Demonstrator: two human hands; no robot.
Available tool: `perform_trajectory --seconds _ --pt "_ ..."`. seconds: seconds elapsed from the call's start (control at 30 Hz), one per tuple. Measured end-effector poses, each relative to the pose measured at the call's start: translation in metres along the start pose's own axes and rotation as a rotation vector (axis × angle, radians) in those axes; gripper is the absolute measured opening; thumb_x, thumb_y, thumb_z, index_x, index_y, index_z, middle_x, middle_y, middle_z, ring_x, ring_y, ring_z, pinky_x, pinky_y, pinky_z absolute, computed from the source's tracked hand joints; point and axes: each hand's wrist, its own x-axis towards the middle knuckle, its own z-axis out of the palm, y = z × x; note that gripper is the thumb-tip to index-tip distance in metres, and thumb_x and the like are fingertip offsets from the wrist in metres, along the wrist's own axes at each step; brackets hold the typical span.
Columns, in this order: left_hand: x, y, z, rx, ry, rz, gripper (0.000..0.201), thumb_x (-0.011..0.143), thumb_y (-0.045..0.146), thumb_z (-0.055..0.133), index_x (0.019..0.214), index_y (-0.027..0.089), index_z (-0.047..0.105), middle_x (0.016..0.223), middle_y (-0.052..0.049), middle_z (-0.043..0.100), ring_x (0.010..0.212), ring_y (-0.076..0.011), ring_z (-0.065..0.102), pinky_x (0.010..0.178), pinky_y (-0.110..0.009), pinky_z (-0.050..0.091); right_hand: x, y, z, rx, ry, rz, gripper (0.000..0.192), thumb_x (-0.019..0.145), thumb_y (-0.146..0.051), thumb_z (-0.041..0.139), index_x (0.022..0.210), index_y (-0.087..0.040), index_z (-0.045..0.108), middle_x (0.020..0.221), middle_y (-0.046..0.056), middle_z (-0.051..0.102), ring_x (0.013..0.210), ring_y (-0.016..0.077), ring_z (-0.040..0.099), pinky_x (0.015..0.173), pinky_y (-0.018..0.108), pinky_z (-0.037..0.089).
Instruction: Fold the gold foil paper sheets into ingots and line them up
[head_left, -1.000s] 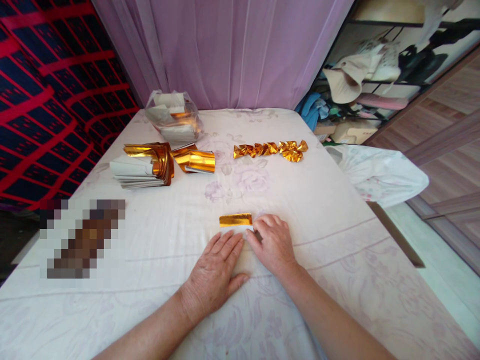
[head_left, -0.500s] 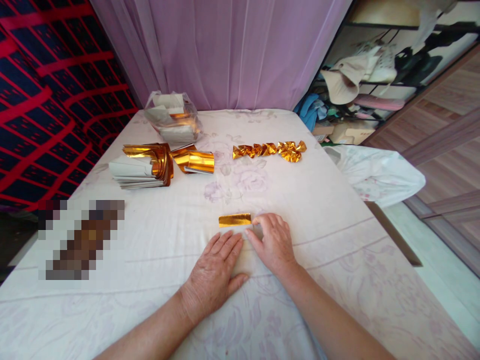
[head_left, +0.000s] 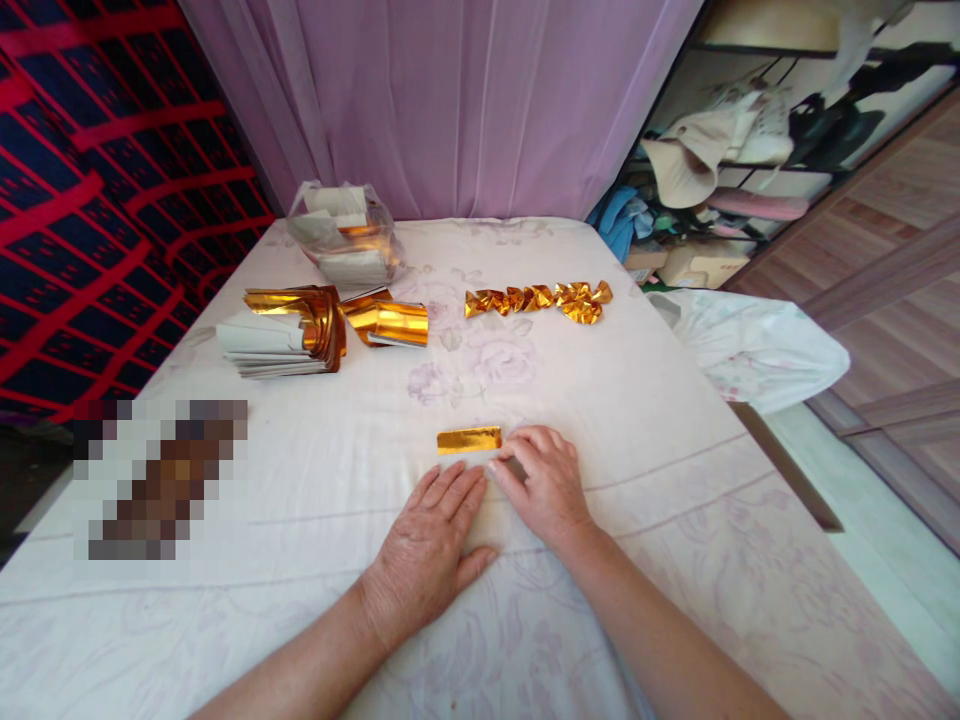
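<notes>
One gold strip (head_left: 469,439) lies flat on the bed (head_left: 675,520), about midway between its left and right edges and nearer the near edge than the far one. The left hand (head_left: 430,548) rests palm down on the sheet just short of the strip, fingers (head_left: 457,492) spread flat and grasping nothing. The right hand (head_left: 546,485) sits just beside it, fingers bent, their tips at the strip's right end; whether they pinch it cannot be told. Toward the far left corner stands one clear bag (head_left: 346,234) of papers. Nearer along the left edge lies one stack (head_left: 281,330) of gold and white sheets, with one loose gold sheet (head_left: 390,322) beside it. One row of folded gold pieces (head_left: 538,298) runs near the far right edge; they are too crumpled together to count.
</notes>
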Motion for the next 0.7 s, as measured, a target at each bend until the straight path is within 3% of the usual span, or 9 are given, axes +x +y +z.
perform_trajectory --seconds 0.5,0.7 --pt "0.0017 0.0009 -0.0027 -0.001 -0.026 0.005 0.065 0.089 0.044 0.06 0.142 0.01 0.042 0.143 -0.015 0.053 0.136 -0.0304 0.044 0.115 -0.049 0.034 0.0016 -0.0074 -0.0052 0.055 -0.065 0.034 0.008 0.081 -0.027 0.065 0.086 -0.023 0.061 0.102 0.005 0.063 0.1 0.0236 0.054 0.089 0.038 0.036" --pt "0.0015 -0.0005 -0.0027 0.0 -0.019 0.006 0.063 0.09 0.047 0.057 0.141 0.012 0.044 0.141 -0.014 0.054 0.135 -0.0304 0.046 0.114 -0.049 0.035 0.0002 0.0007 -0.0071 0.092 -0.119 0.004 0.009 0.082 -0.019 0.061 0.091 -0.023 0.062 0.105 0.004 0.062 0.105 0.0222 0.054 0.09 0.038 0.036"
